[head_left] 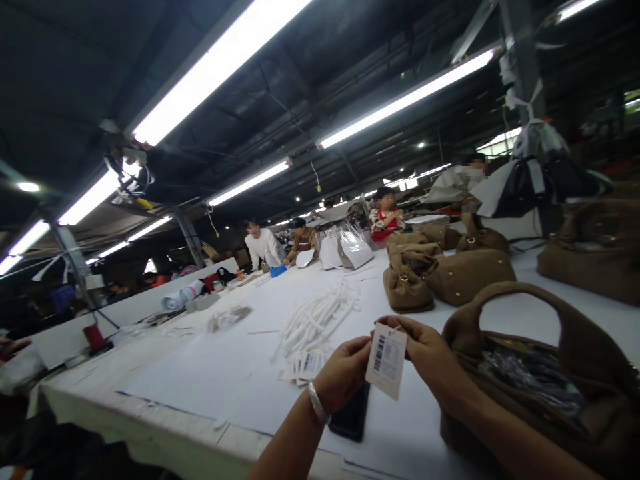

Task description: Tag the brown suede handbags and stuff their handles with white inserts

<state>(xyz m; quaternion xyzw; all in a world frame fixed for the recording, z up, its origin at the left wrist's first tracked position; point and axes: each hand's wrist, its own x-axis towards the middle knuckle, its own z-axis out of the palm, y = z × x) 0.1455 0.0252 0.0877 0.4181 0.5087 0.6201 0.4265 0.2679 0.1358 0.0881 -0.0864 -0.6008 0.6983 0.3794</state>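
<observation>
Above the white table, a white hang tag [387,360] printed with a barcode is held up between my two hands. My left hand [346,373], with a silver bracelet at the wrist, pinches the tag's left edge. At its top, near the punched hole, the fingers of my right hand [423,343] are closed on it. A dark phone [350,417] lies on the table below my left hand. Close to my right forearm stands a brown handbag [537,360], its top open and clear plastic showing inside. More barcode tags [307,365] lie left of my left hand.
A pile of white tube-like strips [320,317] lies beyond the tags. Several brown handbags [445,267] stand along the right side. Clear-wrapped packages [350,247] are farther back on the table [200,380]. Co-workers [263,247] stand at the far side.
</observation>
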